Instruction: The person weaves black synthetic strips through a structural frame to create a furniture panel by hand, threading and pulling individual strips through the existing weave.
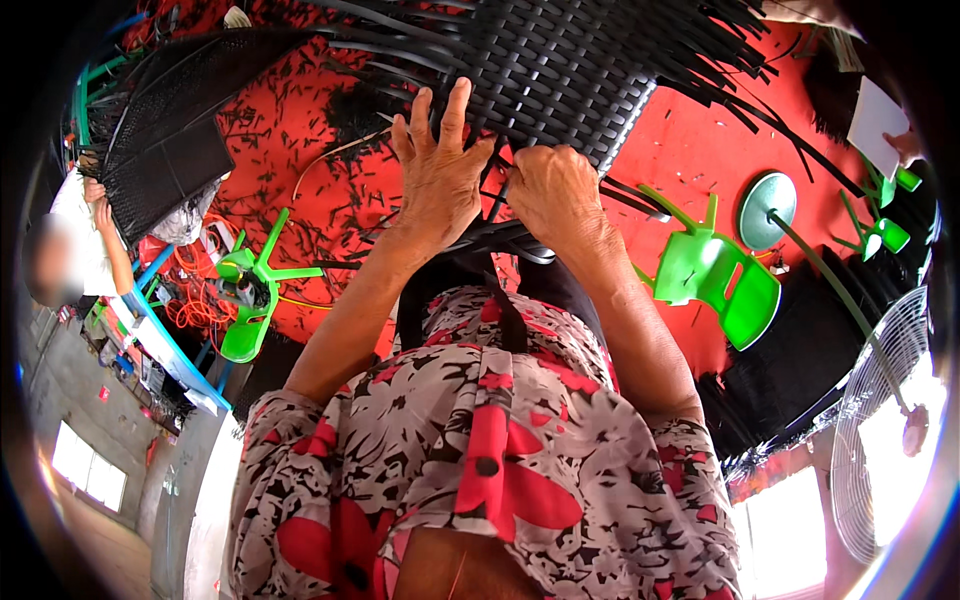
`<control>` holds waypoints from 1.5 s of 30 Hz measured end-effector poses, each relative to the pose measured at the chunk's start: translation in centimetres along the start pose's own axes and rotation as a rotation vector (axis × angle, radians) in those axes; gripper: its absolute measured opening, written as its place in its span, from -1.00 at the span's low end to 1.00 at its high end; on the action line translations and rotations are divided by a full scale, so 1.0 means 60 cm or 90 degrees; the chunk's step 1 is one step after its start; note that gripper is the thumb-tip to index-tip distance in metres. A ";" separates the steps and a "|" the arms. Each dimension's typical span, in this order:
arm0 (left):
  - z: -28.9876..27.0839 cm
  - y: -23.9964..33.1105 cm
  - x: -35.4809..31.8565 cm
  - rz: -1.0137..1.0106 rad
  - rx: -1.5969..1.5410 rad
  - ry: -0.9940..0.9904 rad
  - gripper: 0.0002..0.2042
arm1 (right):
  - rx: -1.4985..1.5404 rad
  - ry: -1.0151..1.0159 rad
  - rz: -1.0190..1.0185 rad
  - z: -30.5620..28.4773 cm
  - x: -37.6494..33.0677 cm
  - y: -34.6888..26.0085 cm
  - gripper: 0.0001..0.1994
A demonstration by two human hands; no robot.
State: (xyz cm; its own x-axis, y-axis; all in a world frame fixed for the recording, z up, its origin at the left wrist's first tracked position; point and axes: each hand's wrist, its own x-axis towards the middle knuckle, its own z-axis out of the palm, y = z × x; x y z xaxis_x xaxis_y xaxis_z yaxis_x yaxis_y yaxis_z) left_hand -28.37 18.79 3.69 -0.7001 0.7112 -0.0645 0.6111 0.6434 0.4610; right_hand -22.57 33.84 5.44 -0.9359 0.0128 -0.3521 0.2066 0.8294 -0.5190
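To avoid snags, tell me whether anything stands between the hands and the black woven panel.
Nothing visible does. The curled right hand is at the near edge of the black woven panel, the spread left hand at its left edge. Loose black strips fringe its sides, apparently blocking neither.

No text, label, brand, number or sign is showing clearly enough to be read.
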 end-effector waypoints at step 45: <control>-0.007 0.012 -0.007 -0.180 -0.135 0.126 -0.78 | 0.262 0.168 0.189 0.013 0.007 -0.051 -0.84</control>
State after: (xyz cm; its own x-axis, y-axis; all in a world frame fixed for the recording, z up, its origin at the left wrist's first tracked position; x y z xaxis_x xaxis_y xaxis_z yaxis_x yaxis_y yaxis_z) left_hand -27.78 18.82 4.41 -0.8996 0.4334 -0.0525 0.3098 0.7184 0.6228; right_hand -23.36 30.86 6.29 -0.8492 0.3956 -0.3499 0.5165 0.4840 -0.7064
